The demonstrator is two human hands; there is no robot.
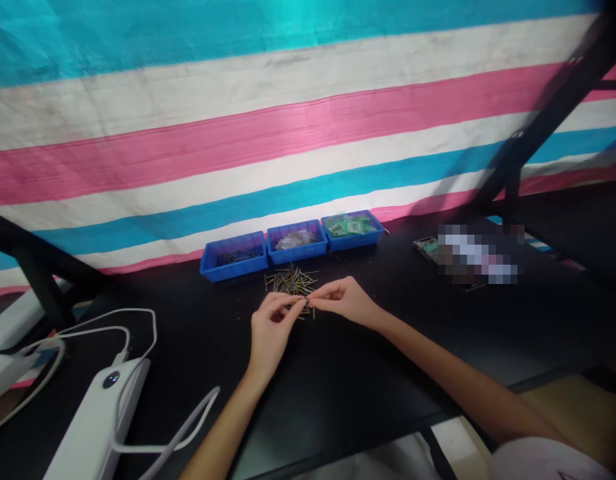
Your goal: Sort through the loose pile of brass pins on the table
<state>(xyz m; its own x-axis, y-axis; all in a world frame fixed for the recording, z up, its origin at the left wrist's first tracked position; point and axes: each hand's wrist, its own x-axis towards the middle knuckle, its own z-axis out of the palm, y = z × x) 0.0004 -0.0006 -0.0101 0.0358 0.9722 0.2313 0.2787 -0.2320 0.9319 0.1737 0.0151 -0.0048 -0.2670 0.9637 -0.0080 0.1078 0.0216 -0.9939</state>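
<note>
"Blue plastic forms three trays, set in a row at the rear of the black table (338, 380). State the contents of each."

"Left tray (235, 270): thin dark parts (238, 257). Middle tray (299, 253): clear bags (295, 240); what they hold cannot be made out. Right tray (355, 241): green packets (348, 225), stacked loosely."

"Is any writing legible on the packets?"

"Marks at that size cannot be read. On the left of the table, a white power bank (95, 417) carries a round display (111, 379). It shows a small glow; the figures are too small to read."

"Locate the screws."

"The screws (291, 277), yellowish and grey, lie in a loose heap directly in front of the left and middle trays, pointing in many directions."

"Give the position and grip of each hand."

"Both are over the near edge of the heap. Left hand (268, 327): thumb and forefinger pinched narrow on a small piece (306, 301). Right hand (353, 303): fingertips pinched at the same piece, meeting those of the left. Its exact kind is too small to tell."

"List the remaining items."

"A white cable (171, 448) loops beside the power bank. At right lies a flat item (424, 244), mostly blurred by pixelation. A striped sheet (238, 167) hangs behind the table."
</note>
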